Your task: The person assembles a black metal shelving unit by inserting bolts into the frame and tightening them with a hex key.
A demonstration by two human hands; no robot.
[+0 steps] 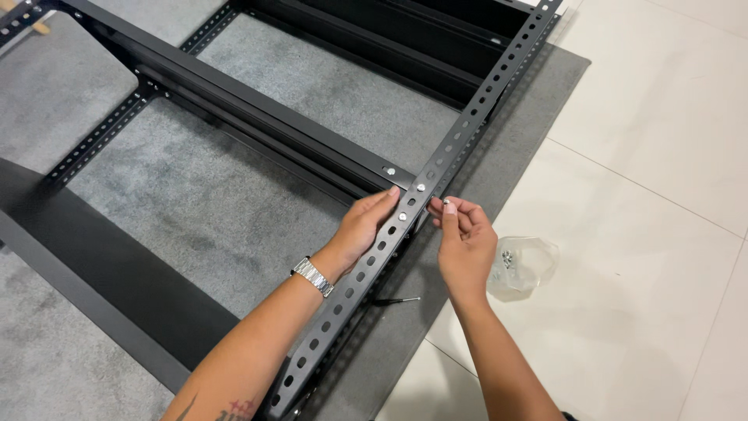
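Observation:
A black perforated metal upright (475, 117) runs diagonally from the top right to the bottom middle, part of a black shelf frame lying on a grey carpet (195, 203). My left hand (362, 226), with a silver watch on its wrist, rests against the upright's left side, fingertips near a silver bolt head (421, 187). My right hand (466, 238) is on the upright's right side and pinches a small silver nut or bolt (449, 202) between thumb and fingers. Another bolt head (390, 171) sits in a black crossbar (257, 109) where it meets the upright.
A clear plastic bag (523, 265) with small silver hardware lies on the white tiled floor to the right. A thin dark tool (396, 299) lies on the carpet under the upright. A wide black panel (101, 273) lies at the left.

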